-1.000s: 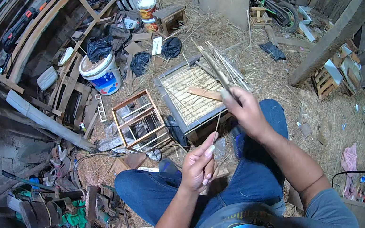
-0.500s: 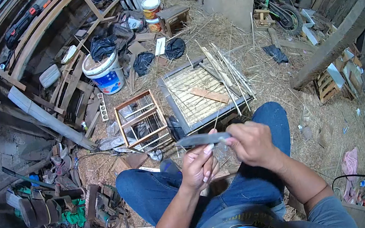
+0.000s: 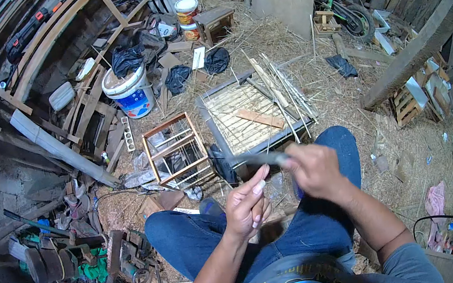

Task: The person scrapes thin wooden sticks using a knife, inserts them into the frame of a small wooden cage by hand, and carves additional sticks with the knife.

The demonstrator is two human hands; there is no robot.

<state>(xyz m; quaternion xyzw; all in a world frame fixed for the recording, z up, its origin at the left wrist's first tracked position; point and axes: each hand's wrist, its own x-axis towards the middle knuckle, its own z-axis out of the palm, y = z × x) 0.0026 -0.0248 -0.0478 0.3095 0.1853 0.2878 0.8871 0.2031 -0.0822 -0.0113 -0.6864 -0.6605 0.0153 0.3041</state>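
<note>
My right hand is closed round the handle of a knife, whose blade points left and is smeared by motion. Below the blade, my left hand pinches a thin stick, its tip showing just above the fingers; most of it is hidden. Beyond my hands, a low slatted table bears a flat wooden strip and a bundle of thin sticks. Left of it stands a small wooden frame with thin rods across it.
A white and blue bucket stands at the left, near black plastic bags. Farther back are stacked paint tubs and a small stool. A post and a motorbike are on the right. Straw covers the floor.
The knife has swung slightly up and away from my left fingers, tilting, with my right hand moving a little right. My left hand stays nearly in place.
</note>
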